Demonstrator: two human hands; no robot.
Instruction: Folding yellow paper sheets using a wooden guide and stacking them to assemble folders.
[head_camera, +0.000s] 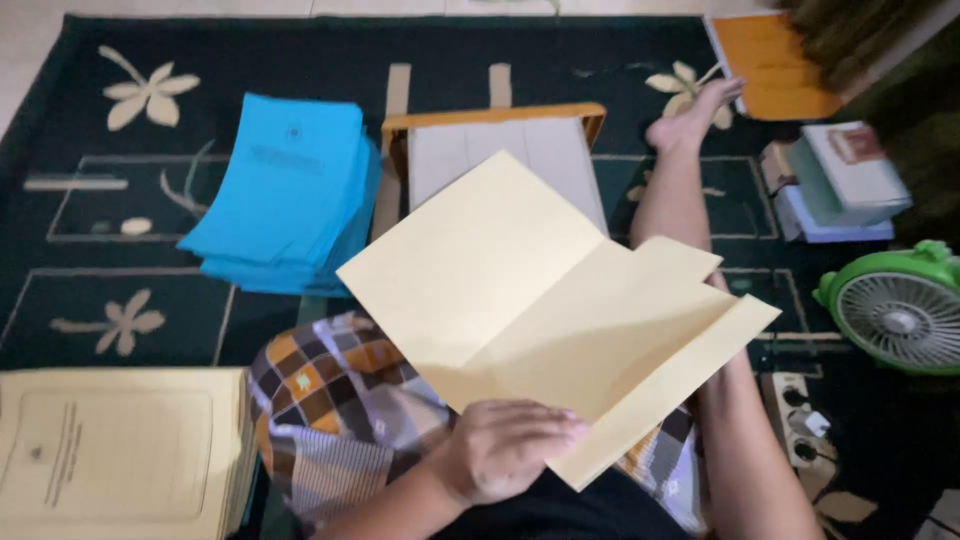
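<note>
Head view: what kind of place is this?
Probably a home floor used for paperwork: a dark floral carpet, stacks of blue folders and yellow folders, a green fan and a power strip.

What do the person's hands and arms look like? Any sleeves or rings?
Both arms are bare, with no sleeves in view. The left hand shows no ring, watch or glove. The right hand is hidden behind the yellow folder; only its bare forearm shows.
</note>
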